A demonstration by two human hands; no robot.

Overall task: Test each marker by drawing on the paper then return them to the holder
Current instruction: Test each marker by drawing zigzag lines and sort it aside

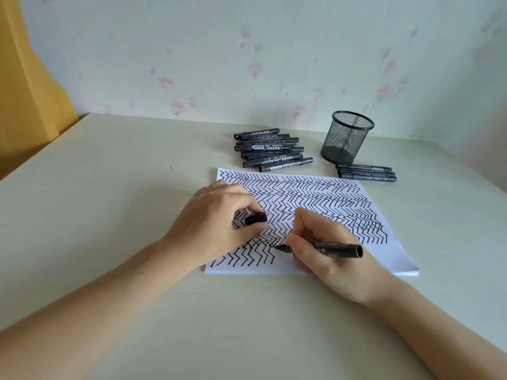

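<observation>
My right hand [333, 252] pinches an uncapped black marker [326, 248] between thumb and curled fingers [307, 229], its tip touching the paper [384, 242] near the lower middle, where black zigzag lines already cover nearly the whole sheet. The marker's back end points off to my right. My left hand [216, 223] rests on the left part of the paper, its fingers curled round the marker's black cap [256, 218], which pokes out between fingertips and thumb. The paper lies flat on the pale counter [109, 201], on top of a thin stack of sheets. Beyond it, a loose pile of capped markers [270, 149] lies on the counter, and to its right stands the black mesh holder [347, 137], upright. Three more capped markers [366, 172] lie side by side just in front of the holder, near the paper's far right corner.
</observation>
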